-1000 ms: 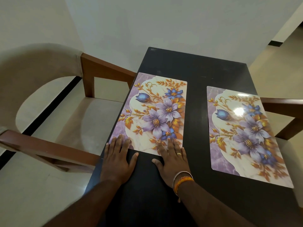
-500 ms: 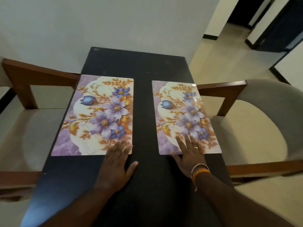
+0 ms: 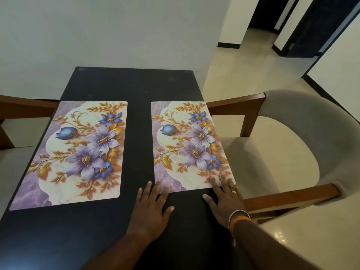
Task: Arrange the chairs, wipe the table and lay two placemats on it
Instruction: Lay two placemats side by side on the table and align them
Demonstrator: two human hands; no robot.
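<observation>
Two floral placemats lie side by side on the black table [image 3: 134, 84]. The left placemat [image 3: 78, 151] lies untouched. My left hand [image 3: 151, 209] lies flat on the table, its fingertips touching the near left corner of the right placemat [image 3: 189, 145]. Flat as well, my right hand [image 3: 226, 199] has its fingertips pressing on that mat's near right corner. A wooden chair with a grey seat [image 3: 272, 152] stands at the table's right side. Another chair [image 3: 17, 121] stands at the left side, only partly in view.
A white wall [image 3: 116, 32] stands just behind the table's far end. Tiled floor [image 3: 243, 71] runs to the right toward dark doorways [image 3: 266, 12] at the back.
My view has swung right. My left hand has left the left placemat and now touches the right one. My right hand has slid to that mat's right corner.
</observation>
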